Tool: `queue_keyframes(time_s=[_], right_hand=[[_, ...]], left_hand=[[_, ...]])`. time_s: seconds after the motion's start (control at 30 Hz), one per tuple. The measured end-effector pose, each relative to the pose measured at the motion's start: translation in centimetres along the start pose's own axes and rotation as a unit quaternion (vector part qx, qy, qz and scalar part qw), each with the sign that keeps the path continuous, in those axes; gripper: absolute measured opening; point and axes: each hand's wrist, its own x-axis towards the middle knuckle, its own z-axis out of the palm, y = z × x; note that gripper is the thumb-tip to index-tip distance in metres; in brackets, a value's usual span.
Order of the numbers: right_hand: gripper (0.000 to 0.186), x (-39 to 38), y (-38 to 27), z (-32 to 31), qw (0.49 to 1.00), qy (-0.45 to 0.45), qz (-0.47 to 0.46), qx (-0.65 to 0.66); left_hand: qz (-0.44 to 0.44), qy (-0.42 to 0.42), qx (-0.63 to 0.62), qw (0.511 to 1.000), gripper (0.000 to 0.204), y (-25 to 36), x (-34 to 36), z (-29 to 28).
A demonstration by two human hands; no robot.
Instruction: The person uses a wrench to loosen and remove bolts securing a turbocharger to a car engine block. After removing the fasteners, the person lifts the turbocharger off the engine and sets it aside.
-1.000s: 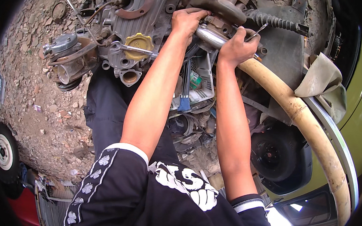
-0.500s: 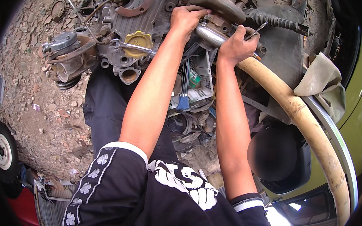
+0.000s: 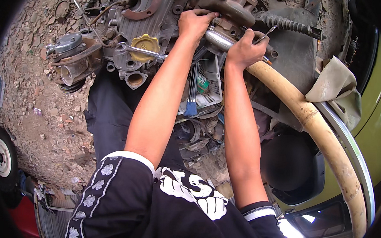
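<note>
Above stony ground [image 3: 60, 143], the right grip [image 3: 248, 49] pinches a metal tool [image 3: 272, 29], the left grip [image 3: 193, 25] unclear.

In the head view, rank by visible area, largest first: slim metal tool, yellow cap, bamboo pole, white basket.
1. Bamboo pole
2. White basket
3. Yellow cap
4. Slim metal tool at the right hand

The slim tool [image 3: 271, 31] in your right hand [image 3: 246, 51] is silver, as is the shiny pipe [image 3: 219, 39]. Your black shirt [image 3: 126, 202] has a white chest print [image 3: 213, 205], white sleeve bands [image 3: 139, 158] and a left-sleeve strip [image 3: 89, 200] patterned with pale clovers. You face a yellow cap [image 3: 143, 42] on a grey, ribbed engine [image 3: 137, 30], beside a tan, dark-blotched pole [image 3: 294, 99], a beige cloth [image 3: 336, 80] and an olive-green car [image 3: 376, 115].
</note>
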Motion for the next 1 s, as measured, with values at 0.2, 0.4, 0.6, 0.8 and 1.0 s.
queue_keyframes(time_s=[0.2, 0.4, 0.6, 0.8, 1.0], right_hand=[[0.021, -0.1, -0.6, 0.1, 1.000, -0.003, -0.007, 0.011], [0.019, 0.0, -0.5, -0.1, 1.000, -0.002, 0.001, 0.004], [0.019, -0.1, -0.4, 0.0, 1.000, -0.008, -0.002, 0.000], [0.025, -0.1, -0.1, 0.0, 1.000, -0.001, 0.005, 0.007], [0.025, -0.3, -1.2, 0.0, 1.000, -0.005, 0.027, 0.014]], left_hand=[[-0.038, -0.082, -0.197, 0.976, 0.030, -0.7, 0.5, -0.4], [-0.040, -0.042, -0.140, 0.989, 0.027, -0.3, 0.0, 0.0], [-0.068, -0.078, -0.222, 0.970, 0.031, -1.2, 0.9, -0.1], [-0.069, -0.133, -0.168, 0.974, 0.031, 0.3, 0.4, -1.2], [-0.043, -0.126, -0.106, 0.985, 0.035, 0.2, 1.0, -1.5]])
